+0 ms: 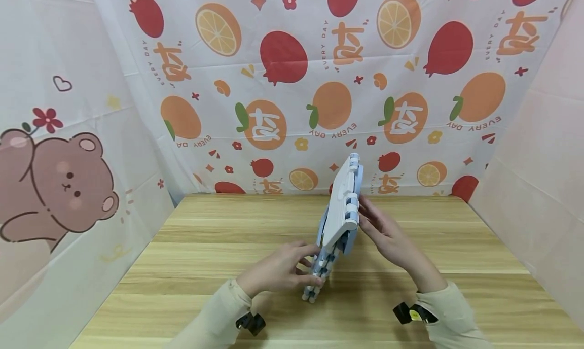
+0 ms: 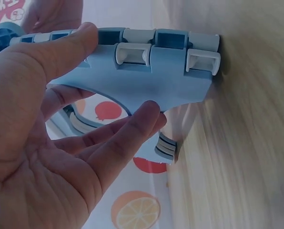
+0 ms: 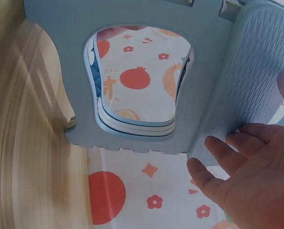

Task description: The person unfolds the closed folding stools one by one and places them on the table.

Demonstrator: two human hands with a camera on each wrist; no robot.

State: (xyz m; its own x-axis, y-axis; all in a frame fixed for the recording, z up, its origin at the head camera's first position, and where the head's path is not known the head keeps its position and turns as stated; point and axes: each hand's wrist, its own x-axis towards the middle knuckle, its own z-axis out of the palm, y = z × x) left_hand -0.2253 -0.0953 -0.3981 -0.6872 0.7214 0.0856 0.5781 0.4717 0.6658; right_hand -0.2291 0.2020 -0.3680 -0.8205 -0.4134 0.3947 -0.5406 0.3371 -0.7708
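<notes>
A small cloth-walled booth (whether in a home or a studio, I cannot tell): a white fabric backdrop printed with oranges and red fruit (image 1: 360, 80), a pale cloth hanging bearing a brown cartoon bear (image 1: 73, 181), and a yellowish wood-grained tabletop (image 1: 196, 268).

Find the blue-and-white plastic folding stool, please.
In the head view, the stool stands just right of centre on the pale wooden table, before the white fruit-print fabric.

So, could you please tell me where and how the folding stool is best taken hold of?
I'd likely take the folding stool by its leg panel, coming from the person's right and hooking fingers around the rim of its rounded opening: the fruit-print cloth shows through it. The step panel slants outward and might swing.
</notes>
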